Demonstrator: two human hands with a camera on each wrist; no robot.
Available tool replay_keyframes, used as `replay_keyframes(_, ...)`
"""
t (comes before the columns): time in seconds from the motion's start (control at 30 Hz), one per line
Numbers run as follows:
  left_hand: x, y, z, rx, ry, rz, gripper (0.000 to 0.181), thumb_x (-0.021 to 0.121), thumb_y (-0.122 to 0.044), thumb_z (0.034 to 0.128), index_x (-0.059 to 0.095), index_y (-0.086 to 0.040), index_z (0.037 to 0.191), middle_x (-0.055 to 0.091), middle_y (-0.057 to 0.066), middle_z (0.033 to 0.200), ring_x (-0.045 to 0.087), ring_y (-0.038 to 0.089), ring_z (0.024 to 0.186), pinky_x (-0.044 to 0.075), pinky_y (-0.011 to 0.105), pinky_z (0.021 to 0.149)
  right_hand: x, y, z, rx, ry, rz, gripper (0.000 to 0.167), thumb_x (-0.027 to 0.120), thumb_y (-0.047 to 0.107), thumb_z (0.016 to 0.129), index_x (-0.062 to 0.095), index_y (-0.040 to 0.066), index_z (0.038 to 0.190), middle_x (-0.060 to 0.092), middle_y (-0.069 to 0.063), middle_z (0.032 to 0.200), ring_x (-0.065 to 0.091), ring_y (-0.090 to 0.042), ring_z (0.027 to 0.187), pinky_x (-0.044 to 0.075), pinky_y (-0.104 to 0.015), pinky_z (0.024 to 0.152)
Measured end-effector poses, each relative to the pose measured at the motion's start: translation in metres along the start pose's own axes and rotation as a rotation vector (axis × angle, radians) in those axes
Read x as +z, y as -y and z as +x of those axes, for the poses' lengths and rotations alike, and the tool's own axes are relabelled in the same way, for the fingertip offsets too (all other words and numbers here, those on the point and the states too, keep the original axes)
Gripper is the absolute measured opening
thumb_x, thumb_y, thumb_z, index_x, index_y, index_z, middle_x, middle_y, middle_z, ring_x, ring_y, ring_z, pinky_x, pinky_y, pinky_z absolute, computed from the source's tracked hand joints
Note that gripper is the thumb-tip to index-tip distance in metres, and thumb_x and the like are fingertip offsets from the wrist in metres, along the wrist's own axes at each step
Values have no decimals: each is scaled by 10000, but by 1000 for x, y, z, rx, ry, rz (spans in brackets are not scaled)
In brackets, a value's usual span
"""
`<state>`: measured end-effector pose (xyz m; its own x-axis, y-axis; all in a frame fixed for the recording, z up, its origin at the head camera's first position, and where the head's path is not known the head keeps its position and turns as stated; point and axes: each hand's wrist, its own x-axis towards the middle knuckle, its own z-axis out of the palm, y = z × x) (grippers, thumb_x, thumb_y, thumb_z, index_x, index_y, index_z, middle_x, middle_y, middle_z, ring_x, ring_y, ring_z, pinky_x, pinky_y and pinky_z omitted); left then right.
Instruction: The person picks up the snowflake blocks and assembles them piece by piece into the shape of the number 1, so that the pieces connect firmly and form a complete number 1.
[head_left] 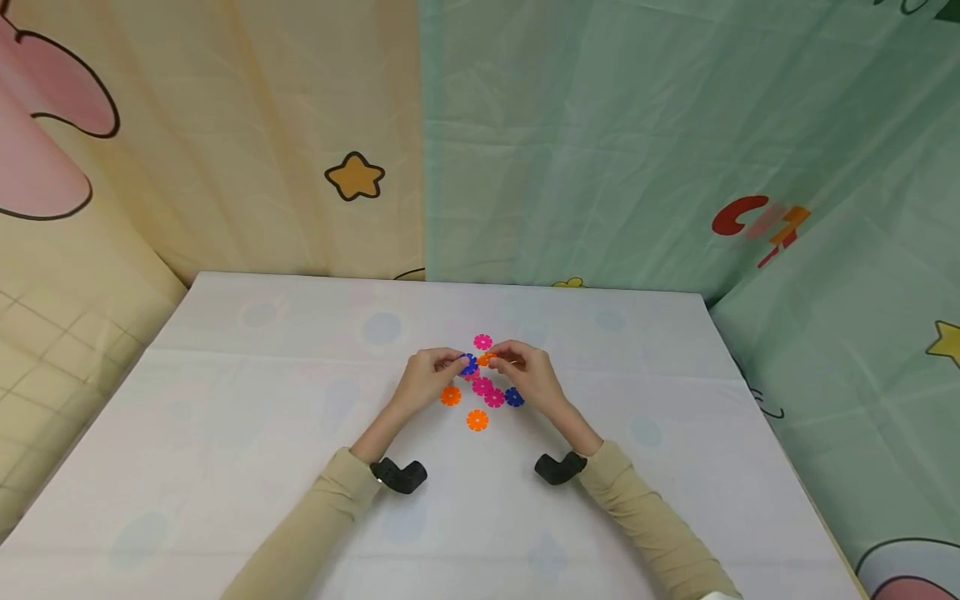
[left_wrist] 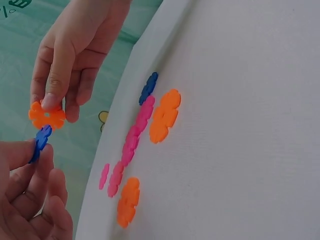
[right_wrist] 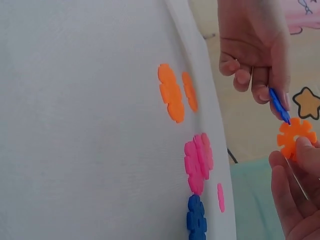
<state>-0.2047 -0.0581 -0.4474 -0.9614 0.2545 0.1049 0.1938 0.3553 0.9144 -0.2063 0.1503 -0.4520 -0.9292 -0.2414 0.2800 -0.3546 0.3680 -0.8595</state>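
Observation:
Above the table, my left hand pinches a blue notched plastic disc between thumb and fingers. My right hand pinches an orange notched disc the same way. The two discs meet edge to edge, the blue one turned across the orange one; whether their notches are locked cannot be told. Beneath and between the hands lie several pink discs. A loose blue disc rests near the right hand. One orange disc lies beside the left hand, another orange disc closer to the body.
A white cloth covers the table. One pink disc lies apart on the far side of the hands. Printed curtains hang behind the table and at its sides. A black wrist device sits on each forearm.

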Motion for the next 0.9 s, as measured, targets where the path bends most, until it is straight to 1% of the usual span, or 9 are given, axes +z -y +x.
replay_keyframes(0.17, 1, -3, 1, -40, -12, -16, 259, 673, -116, 1020, 722, 107, 1143, 730, 179, 887, 628, 304, 705, 473, 202, 579, 3, -1, 1, -72, -33, -46, 107, 684, -98, 938, 695, -113, 1043, 721, -239, 982, 721, -390, 895, 598, -448, 805)
replay_keyframes(0.27, 1, -6, 3, -55, -19, -22, 258, 681, -116, 1013, 727, 111, 1129, 725, 198, 883, 618, 253, 678, 469, 197, 575, 4, 1, 3, -107, -38, -62, 81, 678, -135, 922, 686, -129, 1003, 712, -254, 957, 714, -407, 877, 597, -464, 795)
replay_keyframes(0.4, 0, -8, 5, -63, -29, -18, 241, 688, -97, 1005, 733, 120, 1099, 720, 207, 864, 599, 192, 670, 475, 198, 586, 4, 1, 4, -143, -29, -51, 71, 689, -138, 910, 680, -124, 979, 710, -248, 933, 720, -393, 829, 602, -448, 772)
replay_keyframes(0.47, 0, -8, 5, -76, -36, -21, 236, 693, -96, 1001, 739, 119, 1087, 720, 196, 851, 592, 184, 678, 473, 204, 593, 4, 0, 4, -156, -28, -38, 72, 699, -129, 907, 683, -111, 975, 712, -236, 927, 722, -375, 801, 605, -436, 756)
replay_keyframes(0.53, -1, -9, 6, -92, -42, -24, 236, 697, -103, 1001, 744, 114, 1082, 722, 178, 843, 585, 185, 689, 470, 214, 601, 4, 0, 4, -163, -25, -24, 72, 706, -118, 908, 688, -98, 975, 715, -228, 926, 720, -356, 779, 607, -420, 746)
replay_keyframes(0.67, 0, -10, 7, -122, -51, -32, 236, 706, -114, 996, 752, 103, 1076, 729, 135, 838, 586, 202, 710, 454, 232, 605, 4, 0, 4, -167, -23, -16, 61, 716, -96, 913, 692, -80, 967, 719, -203, 915, 713, -332, 763, 606, -350, 744)
replay_keyframes(0.83, 1, -8, 8, -139, -54, -46, 236, 700, -101, 997, 746, 116, 1077, 739, 137, 849, 624, 262, 741, 443, 231, 592, 5, 0, 4, -170, -14, -43, 56, 724, -54, 928, 681, -84, 949, 719, -182, 890, 708, -317, 742, 595, -293, 726)
replay_keyframes(0.9, 2, -7, 8, -143, -56, -56, 240, 701, -104, 996, 745, 118, 1079, 739, 143, 849, 619, 259, 732, 436, 230, 585, 6, 1, 4, -172, -10, -54, 89, 718, -14, 948, 674, -91, 951, 719, -189, 892, 709, -323, 742, 593, -287, 725)
